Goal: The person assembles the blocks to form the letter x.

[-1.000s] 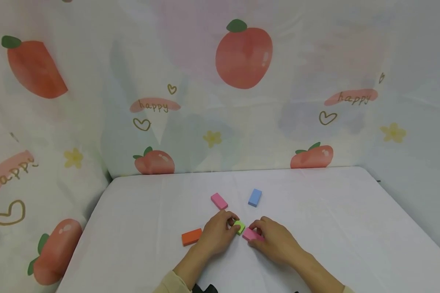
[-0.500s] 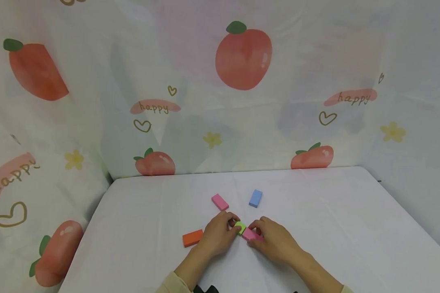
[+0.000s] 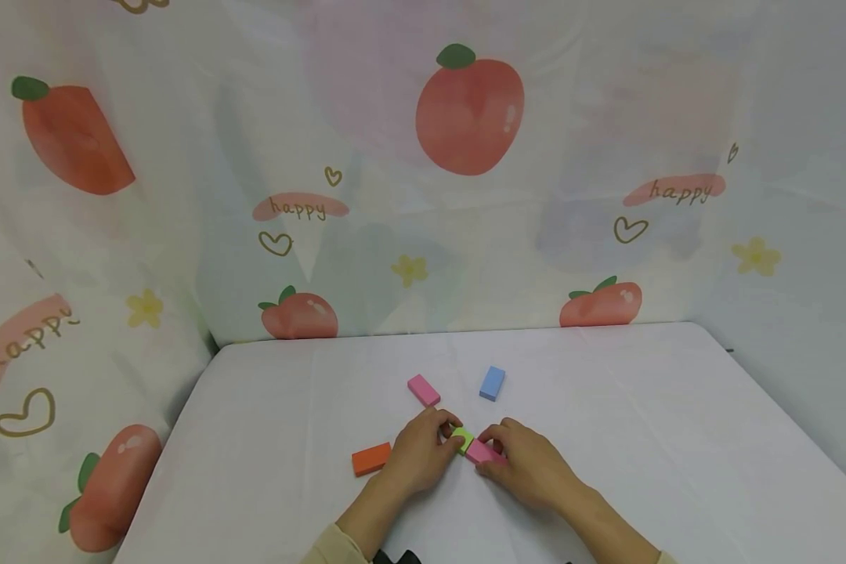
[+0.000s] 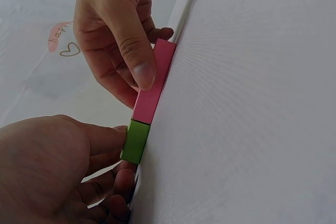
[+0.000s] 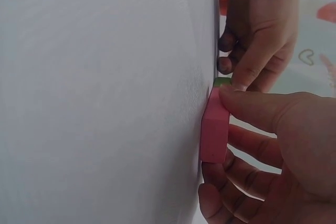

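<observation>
In the head view my left hand (image 3: pixel 416 456) pinches a lime-green block (image 3: pixel 463 439) between thumb and fingers, covering its left part. My right hand (image 3: pixel 534 466) grips the sides of a pink block (image 3: pixel 485 452), its far end hidden by the fingers. Both blocks lie on the white table in one slanting line, the green one's end against the pink one's. From the left wrist, only a thin dark seam shows between the green block (image 4: pixel 136 140) and the longer pink block (image 4: pixel 154 90).
An orange block (image 3: pixel 370 459) lies left of my left wrist. Beyond the hands are a second pink block (image 3: pixel 424 389) and a blue block (image 3: pixel 492 383). The white-covered table (image 3: pixel 648 407) ends at a fruit-printed cloth wall (image 3: pixel 479 266). A black object (image 3: pixel 398 557) shows at the bottom edge.
The small gap between the green block and the held pink block has closed, and they now meet end to end. Both hands keep their grips; the head view has shifted slightly.
</observation>
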`<state>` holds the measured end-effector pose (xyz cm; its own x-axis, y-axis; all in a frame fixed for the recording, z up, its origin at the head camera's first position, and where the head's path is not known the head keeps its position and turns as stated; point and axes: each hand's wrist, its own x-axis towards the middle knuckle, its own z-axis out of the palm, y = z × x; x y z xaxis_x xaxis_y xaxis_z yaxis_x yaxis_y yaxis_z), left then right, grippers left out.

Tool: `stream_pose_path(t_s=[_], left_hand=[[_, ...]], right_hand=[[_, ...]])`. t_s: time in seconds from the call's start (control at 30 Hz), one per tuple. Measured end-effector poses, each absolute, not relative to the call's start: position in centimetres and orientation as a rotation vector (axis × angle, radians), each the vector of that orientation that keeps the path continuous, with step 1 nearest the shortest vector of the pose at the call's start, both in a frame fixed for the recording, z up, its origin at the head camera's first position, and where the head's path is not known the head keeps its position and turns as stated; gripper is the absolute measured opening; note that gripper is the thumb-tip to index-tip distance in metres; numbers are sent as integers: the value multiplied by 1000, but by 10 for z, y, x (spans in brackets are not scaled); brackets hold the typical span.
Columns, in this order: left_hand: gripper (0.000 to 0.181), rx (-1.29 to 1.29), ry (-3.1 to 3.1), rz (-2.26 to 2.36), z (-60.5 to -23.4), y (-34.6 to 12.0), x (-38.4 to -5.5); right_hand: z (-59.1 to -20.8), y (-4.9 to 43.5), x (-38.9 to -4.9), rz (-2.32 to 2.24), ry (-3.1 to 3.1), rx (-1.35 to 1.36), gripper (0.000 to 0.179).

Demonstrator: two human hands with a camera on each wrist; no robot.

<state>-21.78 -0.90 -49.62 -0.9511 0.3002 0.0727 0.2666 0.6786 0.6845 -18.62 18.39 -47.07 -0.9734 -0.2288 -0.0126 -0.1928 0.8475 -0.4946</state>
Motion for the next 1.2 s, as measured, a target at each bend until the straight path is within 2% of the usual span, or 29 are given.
stream_pose_path(t_s=[0.47,1.2], left_hand=[[17,468,2829,1154,-498,-10,-220],[17,444,2813,1167,-499,-11,-221]], right_hand=[[-470,187,-190,-828,2957,-352,36],[-465,198,-211,-989,2929,-234,36]])
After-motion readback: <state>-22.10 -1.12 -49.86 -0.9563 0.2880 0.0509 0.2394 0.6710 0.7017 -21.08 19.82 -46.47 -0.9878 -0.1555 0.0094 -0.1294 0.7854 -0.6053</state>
